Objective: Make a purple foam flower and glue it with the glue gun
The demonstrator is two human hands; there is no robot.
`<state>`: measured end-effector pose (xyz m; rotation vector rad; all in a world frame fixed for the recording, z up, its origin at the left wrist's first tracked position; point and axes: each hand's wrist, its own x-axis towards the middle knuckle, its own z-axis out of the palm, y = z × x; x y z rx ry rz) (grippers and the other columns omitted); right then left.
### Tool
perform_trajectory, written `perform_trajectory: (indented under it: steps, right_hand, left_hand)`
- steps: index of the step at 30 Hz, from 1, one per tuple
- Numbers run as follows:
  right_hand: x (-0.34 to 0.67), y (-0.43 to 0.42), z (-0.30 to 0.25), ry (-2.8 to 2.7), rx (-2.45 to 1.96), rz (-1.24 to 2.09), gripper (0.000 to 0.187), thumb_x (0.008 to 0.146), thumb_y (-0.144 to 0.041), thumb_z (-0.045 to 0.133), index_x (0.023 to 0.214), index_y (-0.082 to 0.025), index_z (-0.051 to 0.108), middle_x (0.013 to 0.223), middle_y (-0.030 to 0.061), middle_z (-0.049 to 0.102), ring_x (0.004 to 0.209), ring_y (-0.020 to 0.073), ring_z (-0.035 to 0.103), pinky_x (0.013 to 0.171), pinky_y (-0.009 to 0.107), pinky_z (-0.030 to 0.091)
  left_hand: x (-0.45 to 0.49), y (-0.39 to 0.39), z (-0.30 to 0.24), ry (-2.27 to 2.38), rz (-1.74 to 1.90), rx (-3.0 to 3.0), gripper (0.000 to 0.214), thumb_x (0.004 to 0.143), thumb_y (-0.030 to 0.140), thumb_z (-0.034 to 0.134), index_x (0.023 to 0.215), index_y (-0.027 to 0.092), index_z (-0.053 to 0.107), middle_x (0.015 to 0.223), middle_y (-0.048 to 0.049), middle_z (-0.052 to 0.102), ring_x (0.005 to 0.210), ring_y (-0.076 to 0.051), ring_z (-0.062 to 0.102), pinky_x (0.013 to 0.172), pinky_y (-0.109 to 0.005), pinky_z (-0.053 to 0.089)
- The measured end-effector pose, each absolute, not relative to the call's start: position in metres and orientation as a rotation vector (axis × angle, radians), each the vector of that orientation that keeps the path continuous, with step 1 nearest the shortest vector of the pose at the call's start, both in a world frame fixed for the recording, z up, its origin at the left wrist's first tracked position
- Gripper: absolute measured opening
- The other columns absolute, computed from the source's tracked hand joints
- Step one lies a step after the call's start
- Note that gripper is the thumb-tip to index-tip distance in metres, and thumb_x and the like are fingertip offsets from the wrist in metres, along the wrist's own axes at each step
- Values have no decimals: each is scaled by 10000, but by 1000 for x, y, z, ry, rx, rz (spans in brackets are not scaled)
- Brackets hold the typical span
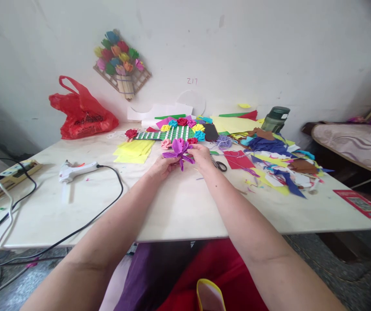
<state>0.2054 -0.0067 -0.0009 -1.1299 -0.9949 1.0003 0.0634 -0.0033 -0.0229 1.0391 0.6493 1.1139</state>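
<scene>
Cream power strip [8, 179] sits at the left end of the tabletop [172, 211], cords plugged in. Next comes a white glue gun [78, 171], with a red bag [83, 114] behind it. Yellow paper [133, 151] lies flat farther right, in front of a green striped panel [181, 132] edged with paper roses [182, 121]. The left hand [164, 167] pinches the left petals of a purple flower [179, 148], held near the middle of the tabletop, before the panel. The right hand [202, 154] pinches the flower's right side between thumb and fingers. Scissors [219, 164] lie just right of that hand, partly hidden. Beyond are red paper [238, 160], a heap of scraps [269, 147], a green bottle [275, 120] behind the heap and, far right, a red card [363, 204].
</scene>
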Motion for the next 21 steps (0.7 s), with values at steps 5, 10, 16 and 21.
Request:
perform_trajectory:
  steps: [5, 10, 16, 21]
  right_hand:
    - [208, -7, 1, -1055, -1221, 939, 182, 604, -102, 529, 755, -148, 619, 580, -28, 601, 498, 110, 562, 505, 226, 464]
    - [214, 1, -8, -1242, -1342, 623, 287, 612, -138, 540, 875, -166, 649, 728, 5, 668, 686, 151, 624, 664, 269, 495]
    - [214, -3, -4, -1406, -1485, 366, 373, 645, -157, 536, 1004, -182, 635, 786, 22, 680, 803, 179, 620, 788, 303, 463]
    - [212, -10, 3, -1497, -1537, 247, 377, 677, -182, 521, 1044, -186, 608, 730, 12, 663, 789, 188, 605, 787, 311, 443]
  left_hand:
    - [54, -4, -14, 598, 908, 1059, 309, 620, 229, 705, 899, 113, 643, 853, -107, 677, 815, -226, 637, 791, -399, 490]
    - [42, -5, -2, 593, 985, 1040, 475, 668, 407, 653, 1065, 156, 587, 920, -105, 663, 855, -253, 636, 784, -455, 494]
    - [40, -1, 0, 787, 1103, 1251, 527, 615, 413, 717, 1067, 167, 602, 955, -93, 655, 780, -188, 630, 644, -291, 494]
    - [46, -4, 1, 775, 1182, 1335, 436, 569, 339, 764, 951, 158, 656, 852, -55, 662, 722, -144, 613, 591, -219, 441]
